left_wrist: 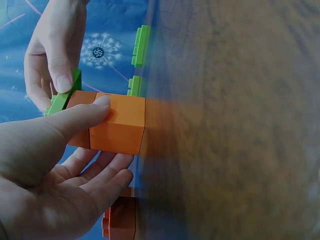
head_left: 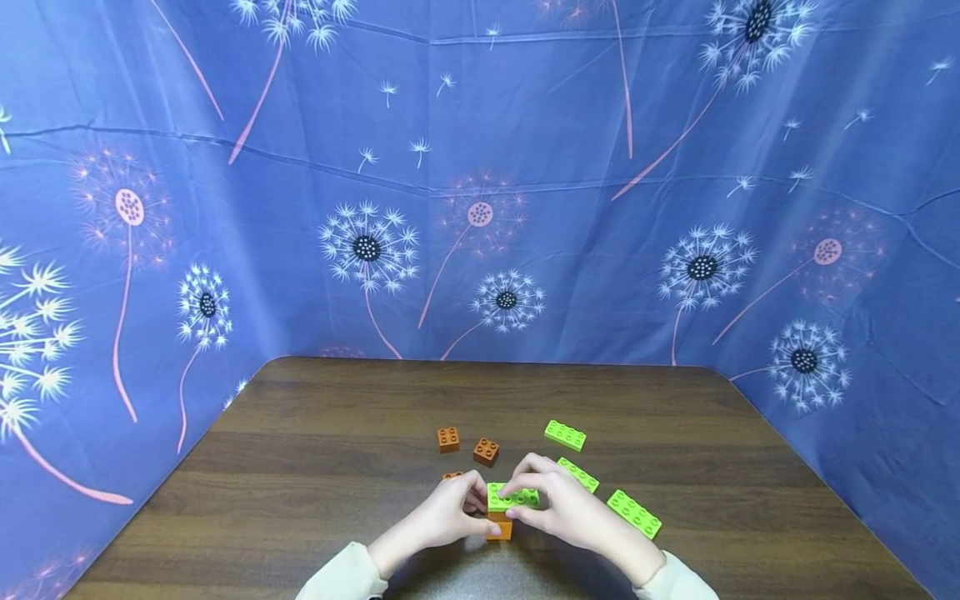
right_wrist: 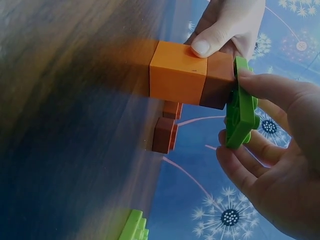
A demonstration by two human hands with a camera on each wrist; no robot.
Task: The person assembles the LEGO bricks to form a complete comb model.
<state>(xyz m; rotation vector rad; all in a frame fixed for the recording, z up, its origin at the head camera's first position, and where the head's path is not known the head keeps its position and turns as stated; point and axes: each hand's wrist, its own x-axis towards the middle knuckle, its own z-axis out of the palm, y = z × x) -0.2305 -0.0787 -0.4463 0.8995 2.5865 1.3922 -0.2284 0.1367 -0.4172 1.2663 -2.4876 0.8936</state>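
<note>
just left of the right hand (head_left: 553, 497), which is pinching it, a green brick (right_wrist: 242, 116) is lying atop a brown block (right_wrist: 216, 82), its long axis running from hand to hand, the end nearer the right overhanging. beside the left hand (head_left: 444, 515), whose thumb and fingers are gripping it, an orange block (right_wrist: 177, 73) is showing smooth, boxy plastic sides. beyond both hands, studded brown bricks (head_left: 486, 452) are resting on the wood-grained table (head_left: 337, 408).

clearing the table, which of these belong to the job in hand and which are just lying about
In the job:
left hand, holding the orange brick
brown brick, stacked on the orange one
right hand, pinching the green brick at the stack's top

Lying about, perhaps for later:
three loose green bricks
three loose brown bricks, one mostly hidden
</note>
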